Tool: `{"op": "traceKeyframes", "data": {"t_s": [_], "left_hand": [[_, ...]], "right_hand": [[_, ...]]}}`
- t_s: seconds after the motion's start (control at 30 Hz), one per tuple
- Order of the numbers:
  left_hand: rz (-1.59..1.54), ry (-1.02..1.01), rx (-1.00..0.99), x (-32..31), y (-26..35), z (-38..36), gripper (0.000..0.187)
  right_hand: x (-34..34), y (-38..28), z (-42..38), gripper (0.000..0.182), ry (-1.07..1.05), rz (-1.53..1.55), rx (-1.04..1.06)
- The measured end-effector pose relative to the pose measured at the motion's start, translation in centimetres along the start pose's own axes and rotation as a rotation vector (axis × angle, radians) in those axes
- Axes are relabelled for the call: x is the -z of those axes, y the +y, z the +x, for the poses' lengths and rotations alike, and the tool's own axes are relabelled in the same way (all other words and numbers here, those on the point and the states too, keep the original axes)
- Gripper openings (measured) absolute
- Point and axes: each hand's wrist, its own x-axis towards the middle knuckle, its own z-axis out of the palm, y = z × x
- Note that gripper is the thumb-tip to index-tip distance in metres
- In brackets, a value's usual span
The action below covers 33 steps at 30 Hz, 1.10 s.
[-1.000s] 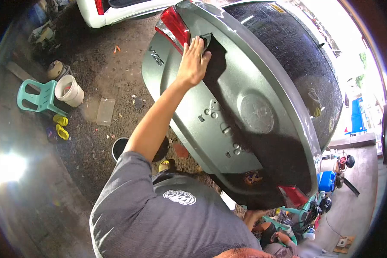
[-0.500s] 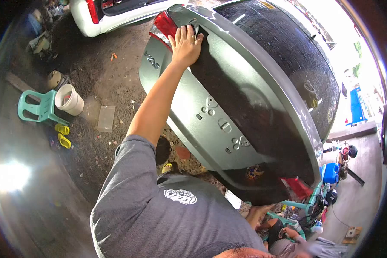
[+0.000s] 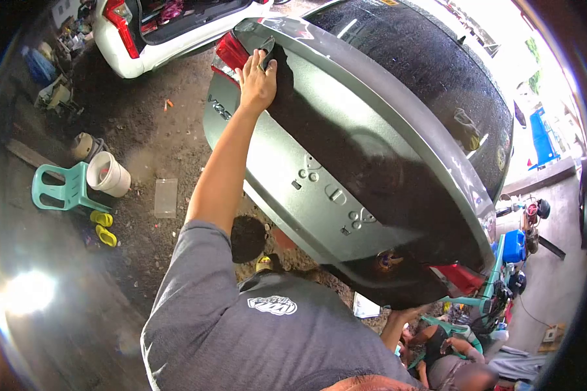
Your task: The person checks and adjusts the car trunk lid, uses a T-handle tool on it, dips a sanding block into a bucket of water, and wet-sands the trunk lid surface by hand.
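Note:
A silver-grey car boot lid (image 3: pixel 306 176) with dark reflections fills the middle of the head view. My left hand (image 3: pixel 258 85) lies on its upper left corner, fingers spread, beside the red and clear tail light (image 3: pixel 231 55). Dark lettering (image 3: pixel 219 107) shows below that light. My right hand (image 3: pixel 407 313) is at the lid's lower right edge, near the other red light (image 3: pixel 460 278); its fingers are hidden at the edge. A wet dark rear window (image 3: pixel 417 58) lies behind the lid.
At the left are a green chair (image 3: pixel 62 189), a white bucket (image 3: pixel 109 174) and yellow slippers (image 3: pixel 104 231). A white car (image 3: pixel 127 62) stands upper left. Another person (image 3: pixel 453 365) sits lower right, near a blue container (image 3: pixel 514 246). Bright light glares at the left.
The view has shifted, so the chair, bucket and white car appear lower. My left hand shows further left and lower, still on the lid's corner. More of the seated person shows.

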Motion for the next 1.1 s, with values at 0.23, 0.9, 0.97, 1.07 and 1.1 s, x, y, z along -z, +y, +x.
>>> {"op": "traceKeyframes", "data": {"t_s": [0.23, 0.9, 0.97, 1.07, 1.1], "left_hand": [[0.075, -0.054, 0.016, 0.5, 0.3, 0.1, 0.065], [-0.005, -0.031, 0.036, 0.0, -0.1, 0.4, 0.059], [0.019, -0.039, 0.032, 0.2, 0.7, -1.1, 0.06], [-0.012, 0.002, 0.011, 0.0, 2.1, -4.8, 0.06], [-0.008, -0.004, 0.019, -0.3, 2.0, -4.2, 0.06]], "right_hand": [[0.0, -0.1, -0.5, 0.076, 0.015, -0.006, 0.004], [0.6, 0.3, 0.5, 0.073, 0.055, 0.049, 0.033], [0.7, 0.3, 0.7, 0.072, 0.062, 0.048, 0.034], [0.7, 0.3, 1.0, 0.072, 0.07, 0.051, 0.032], [0.9, 0.4, 1.1, 0.072, 0.076, 0.051, 0.036]]}}
